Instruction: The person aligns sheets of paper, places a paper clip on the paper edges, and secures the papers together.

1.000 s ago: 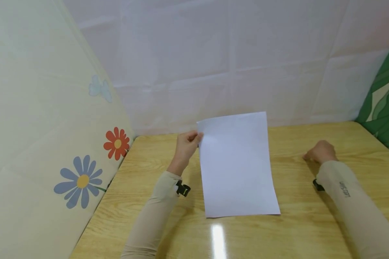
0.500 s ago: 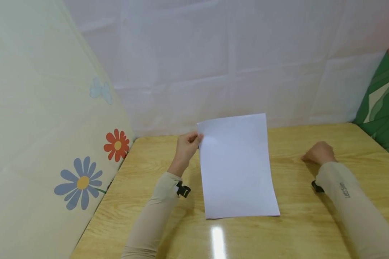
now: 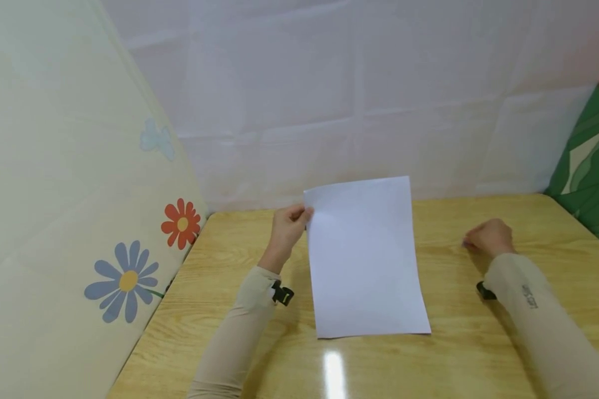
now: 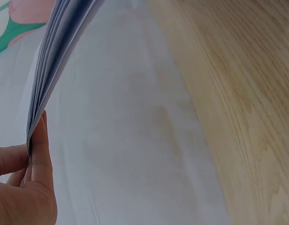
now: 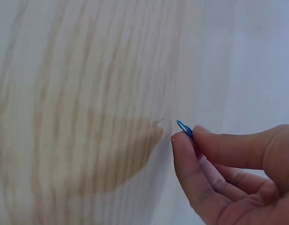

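Note:
Several sheets of white paper (image 3: 361, 260) are held up together over the table, the front sheet blank in the head view. My left hand (image 3: 287, 230) pinches the stack near its upper left corner. In the left wrist view the layered paper edges (image 4: 46, 70) fan apart above the thumb and fingers. Off to the right, my right hand (image 3: 491, 237) is low over the table, well apart from the paper. Between its thumb and index finger it pinches a blue paper clip (image 5: 184, 128), whose looped end sticks out in the right wrist view.
A wood-grain table (image 3: 219, 332) lies under both hands. Behind it hangs a pale creased cloth (image 3: 279, 83). At the left stands a cream panel (image 3: 55, 166) with printed flowers, and at the right a green leaf print (image 3: 589, 166).
My right hand has shifted slightly left, and a bit of blue now shows at its fingertips. The left hand keeps holding the paper in nearly the same place.

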The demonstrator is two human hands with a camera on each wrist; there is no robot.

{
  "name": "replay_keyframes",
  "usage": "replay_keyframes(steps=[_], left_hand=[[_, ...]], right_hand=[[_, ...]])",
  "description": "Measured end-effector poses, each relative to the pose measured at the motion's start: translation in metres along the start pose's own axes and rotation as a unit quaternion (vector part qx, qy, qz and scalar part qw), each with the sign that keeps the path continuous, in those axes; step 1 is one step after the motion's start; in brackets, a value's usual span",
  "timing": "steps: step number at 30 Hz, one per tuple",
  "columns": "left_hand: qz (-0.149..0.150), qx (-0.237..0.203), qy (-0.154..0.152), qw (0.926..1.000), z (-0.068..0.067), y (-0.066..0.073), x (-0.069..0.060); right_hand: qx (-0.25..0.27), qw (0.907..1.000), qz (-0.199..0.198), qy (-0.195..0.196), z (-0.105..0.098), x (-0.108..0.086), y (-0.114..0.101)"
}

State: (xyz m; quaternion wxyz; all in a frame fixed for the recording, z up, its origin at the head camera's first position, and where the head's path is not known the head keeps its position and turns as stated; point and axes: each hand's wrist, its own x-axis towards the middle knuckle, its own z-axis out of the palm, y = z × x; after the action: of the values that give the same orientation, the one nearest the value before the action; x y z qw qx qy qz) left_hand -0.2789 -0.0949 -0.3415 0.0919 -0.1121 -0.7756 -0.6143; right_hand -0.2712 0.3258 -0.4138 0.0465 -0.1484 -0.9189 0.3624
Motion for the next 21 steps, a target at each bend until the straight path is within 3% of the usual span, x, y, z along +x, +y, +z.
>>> replay_keyframes(steps=[13,19,21], left_hand=[[0.012,0.001,-0.005,0.9999,0.001,-0.002,0.0],[0.018,-0.001,-0.004,0.9998,0.003,-0.004,0.001],[0.02,-0.001,-0.003,0.9998,0.003,-0.004,0.001]], right_hand=[[0.025,0.9947,-0.078,0.061,0.003,-0.009,-0.035],[0.01,0.9788,-0.158,0.13,0.003,-0.015,-0.05],[0.019,0.9747,-0.166,0.148,0.002,-0.016,-0.057]])
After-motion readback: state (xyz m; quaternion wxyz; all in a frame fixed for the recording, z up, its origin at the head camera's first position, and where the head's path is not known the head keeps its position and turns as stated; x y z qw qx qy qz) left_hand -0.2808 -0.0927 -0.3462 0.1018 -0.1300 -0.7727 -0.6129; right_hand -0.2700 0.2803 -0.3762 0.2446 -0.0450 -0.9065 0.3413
